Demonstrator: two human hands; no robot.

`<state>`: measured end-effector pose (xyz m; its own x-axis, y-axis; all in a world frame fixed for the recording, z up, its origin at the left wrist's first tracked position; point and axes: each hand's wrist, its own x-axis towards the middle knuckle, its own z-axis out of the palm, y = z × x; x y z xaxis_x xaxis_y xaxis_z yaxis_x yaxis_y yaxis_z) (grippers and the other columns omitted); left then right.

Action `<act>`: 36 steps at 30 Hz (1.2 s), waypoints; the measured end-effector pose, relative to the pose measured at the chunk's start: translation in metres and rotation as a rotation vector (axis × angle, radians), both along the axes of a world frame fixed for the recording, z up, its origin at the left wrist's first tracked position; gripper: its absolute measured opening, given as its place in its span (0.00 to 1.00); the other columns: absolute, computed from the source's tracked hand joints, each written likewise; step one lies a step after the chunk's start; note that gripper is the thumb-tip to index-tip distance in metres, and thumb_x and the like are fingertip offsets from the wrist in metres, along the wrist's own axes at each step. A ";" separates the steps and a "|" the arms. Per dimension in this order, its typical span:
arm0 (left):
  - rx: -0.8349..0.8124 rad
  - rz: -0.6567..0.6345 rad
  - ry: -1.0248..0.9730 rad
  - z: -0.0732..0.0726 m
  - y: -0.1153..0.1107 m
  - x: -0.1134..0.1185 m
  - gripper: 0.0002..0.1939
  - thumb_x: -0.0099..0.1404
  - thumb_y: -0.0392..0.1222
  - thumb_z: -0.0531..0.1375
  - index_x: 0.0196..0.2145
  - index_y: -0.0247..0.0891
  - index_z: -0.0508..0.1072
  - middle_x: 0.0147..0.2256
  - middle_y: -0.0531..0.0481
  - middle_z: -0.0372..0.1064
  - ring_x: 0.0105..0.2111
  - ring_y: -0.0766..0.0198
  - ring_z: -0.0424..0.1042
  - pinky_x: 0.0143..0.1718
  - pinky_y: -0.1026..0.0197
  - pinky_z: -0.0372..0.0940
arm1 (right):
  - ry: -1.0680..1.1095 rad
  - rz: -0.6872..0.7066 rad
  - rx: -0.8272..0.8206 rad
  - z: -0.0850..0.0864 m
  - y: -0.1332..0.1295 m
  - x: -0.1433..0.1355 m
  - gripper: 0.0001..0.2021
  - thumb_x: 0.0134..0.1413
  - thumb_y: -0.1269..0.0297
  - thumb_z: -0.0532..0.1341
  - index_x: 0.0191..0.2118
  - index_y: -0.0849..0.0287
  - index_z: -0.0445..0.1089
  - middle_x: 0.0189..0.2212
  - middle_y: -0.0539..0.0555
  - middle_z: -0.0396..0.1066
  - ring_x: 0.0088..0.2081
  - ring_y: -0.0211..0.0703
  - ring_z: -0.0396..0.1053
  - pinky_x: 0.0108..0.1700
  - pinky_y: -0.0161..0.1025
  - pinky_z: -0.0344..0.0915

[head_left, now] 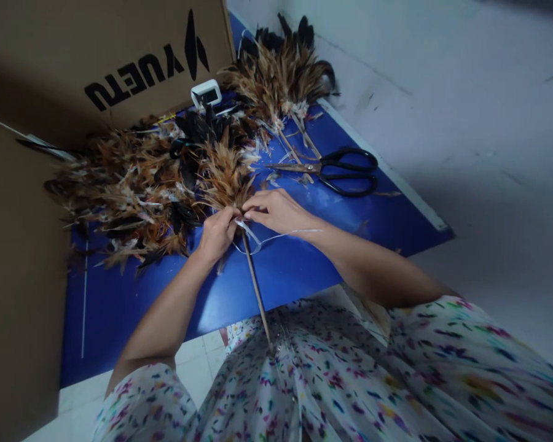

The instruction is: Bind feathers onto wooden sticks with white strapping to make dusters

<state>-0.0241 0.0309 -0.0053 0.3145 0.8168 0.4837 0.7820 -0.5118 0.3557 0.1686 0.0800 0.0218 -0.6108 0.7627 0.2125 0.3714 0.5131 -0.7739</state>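
A feather duster [228, 175] with brown and black feathers lies over the blue table, its thin wooden stick [255, 283] slanting down to my lap. My left hand [219, 232] is closed around the stick just below the feathers. Close beside it, my right hand [274, 210] pinches at the base of the feathers; the exact contact between the fingertips is partly hidden. A thin white plastic strip [258, 245] loops below both hands and trails right under my right wrist.
A heap of loose brown feathers [133, 190] covers the table's left side. Black-handled scissors [334, 170] lie open at right. Behind are another bundle of feather dusters [276, 73], a small white device [206, 93] and a large cardboard box [120, 49]. A wall [465, 110] borders the right.
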 end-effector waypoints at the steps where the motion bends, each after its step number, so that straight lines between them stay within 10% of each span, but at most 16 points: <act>1: -0.006 0.004 -0.007 0.000 0.000 0.000 0.03 0.65 0.36 0.57 0.33 0.38 0.70 0.26 0.53 0.71 0.26 0.68 0.70 0.30 0.67 0.62 | -0.028 0.014 -0.008 -0.002 -0.001 -0.001 0.09 0.55 0.68 0.59 0.37 0.60 0.77 0.33 0.52 0.74 0.33 0.36 0.67 0.38 0.34 0.56; 23: -0.386 0.109 -0.546 0.003 -0.002 0.003 0.07 0.53 0.40 0.65 0.25 0.36 0.70 0.28 0.52 0.74 0.28 0.67 0.72 0.32 0.65 0.65 | -0.091 0.048 0.128 -0.013 -0.001 -0.009 0.10 0.51 0.71 0.57 0.32 0.62 0.77 0.29 0.53 0.73 0.31 0.36 0.66 0.36 0.33 0.57; 36: -0.106 0.062 -0.153 0.016 -0.004 -0.002 0.04 0.58 0.38 0.61 0.25 0.38 0.72 0.27 0.52 0.72 0.31 0.65 0.70 0.36 0.63 0.65 | 0.135 -0.013 -0.065 -0.019 0.004 -0.019 0.11 0.47 0.80 0.57 0.35 0.64 0.75 0.31 0.52 0.74 0.33 0.34 0.68 0.39 0.33 0.61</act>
<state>-0.0265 0.0274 0.0106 0.1914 0.8811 0.4324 0.7436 -0.4177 0.5221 0.1492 0.0839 0.0025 -0.5704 0.7850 0.2416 0.2682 0.4560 -0.8486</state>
